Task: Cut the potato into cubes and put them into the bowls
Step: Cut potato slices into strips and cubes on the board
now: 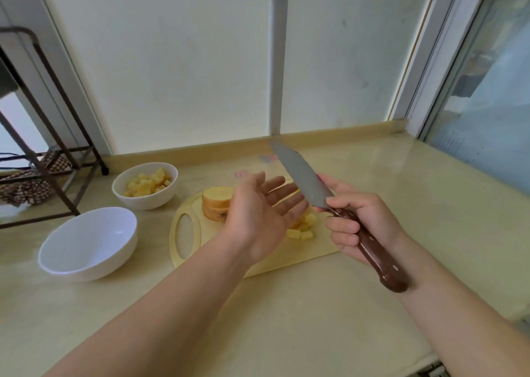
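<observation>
The desk (pixel 286 319) is a smooth, glossy beige slab, stone-like, throwing back the window light. On it the board (pixel 195 250) is pale yellow, smooth and matt; plastic or wood cannot be told. Above the board, the knife (pixel 304 178) has a dull grey metal blade and a polished dark-brown wooden handle (pixel 372 250). Left of the board, the near bowl (pixel 86 247) and far bowl (pixel 149 199) are white and glossy, like glazed ceramic. On the board, the potato (pixel 215 204) shows rough brown skin, and the cubes (pixel 304 230) moist pale flesh. Far left of the board, the rack (pixel 57 90) is dark matt metal, holding checked cloth (pixel 25 190). Behind the board, the panes (pixel 172 75) are frosted and matt.
</observation>
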The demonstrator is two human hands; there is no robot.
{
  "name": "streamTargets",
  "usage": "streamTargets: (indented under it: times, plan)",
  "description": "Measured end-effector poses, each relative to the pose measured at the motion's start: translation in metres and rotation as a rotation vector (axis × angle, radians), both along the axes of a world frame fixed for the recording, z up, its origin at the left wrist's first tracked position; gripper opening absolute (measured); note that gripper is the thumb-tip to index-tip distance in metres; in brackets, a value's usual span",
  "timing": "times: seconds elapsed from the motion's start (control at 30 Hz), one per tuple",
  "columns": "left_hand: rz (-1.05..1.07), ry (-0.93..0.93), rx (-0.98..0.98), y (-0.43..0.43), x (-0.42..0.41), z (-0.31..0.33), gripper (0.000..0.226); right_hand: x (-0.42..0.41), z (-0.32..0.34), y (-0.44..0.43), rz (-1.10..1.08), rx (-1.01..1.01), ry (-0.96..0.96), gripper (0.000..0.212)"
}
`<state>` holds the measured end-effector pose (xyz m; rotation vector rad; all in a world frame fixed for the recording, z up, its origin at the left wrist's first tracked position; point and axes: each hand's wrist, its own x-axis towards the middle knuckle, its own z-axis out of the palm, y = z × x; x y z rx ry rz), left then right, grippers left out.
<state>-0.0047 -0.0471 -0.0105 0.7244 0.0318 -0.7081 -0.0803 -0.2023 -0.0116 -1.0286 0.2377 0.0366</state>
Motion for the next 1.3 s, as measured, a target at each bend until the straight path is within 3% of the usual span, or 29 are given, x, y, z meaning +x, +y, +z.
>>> streamTargets:
  times: [0.1,0.27,0.33,0.4,0.47,0.57,0.63,0.7,0.97,1.1,1.3]
  plan:
    - [-0.116,0.01,-0.103,0.006,0.0,0.001,0.053,0.002,-0.005,0.001,-0.016,-0.173,0.029,0.059]
    - [-0.102,0.028,-0.127,0.008,0.003,0.005,0.055,0.0,-0.006,-0.007,-0.097,-0.266,0.029,0.062]
    - [-0.032,0.025,-0.06,0.009,0.004,0.007,0.051,-0.002,-0.003,-0.014,-0.139,-0.3,0.023,0.061]
    - [0.096,-0.038,0.138,0.008,0.005,0.008,0.039,-0.004,0.0,-0.027,-0.189,-0.363,0.033,0.062]
    - [0.221,-0.304,0.516,0.008,0.007,0.004,0.026,-0.006,0.003,-0.043,-0.23,-0.497,0.06,0.066]
    - [0.196,-0.987,1.05,0.015,0.002,-0.009,0.034,-0.01,0.005,-0.067,-0.24,-0.743,0.138,0.072]
    - [0.059,-1.243,1.217,0.014,-0.002,-0.018,0.055,-0.01,0.004,-0.079,-0.194,-0.831,0.175,0.075]
    - [-0.054,-1.364,1.308,0.01,-0.006,-0.025,0.069,-0.006,0.003,-0.085,-0.13,-0.872,0.194,0.077]
    - [-0.312,-1.454,1.539,-0.002,-0.001,-0.042,0.102,0.014,0.001,-0.084,0.213,-0.969,0.151,0.084]
    - [-0.28,-1.472,1.564,-0.015,0.005,-0.048,0.096,0.001,-0.004,-0.076,0.31,-0.959,0.158,0.089]
    - [-0.095,-1.491,1.406,-0.028,0.006,-0.045,0.077,-0.009,-0.01,-0.055,0.31,-0.953,0.148,0.087]
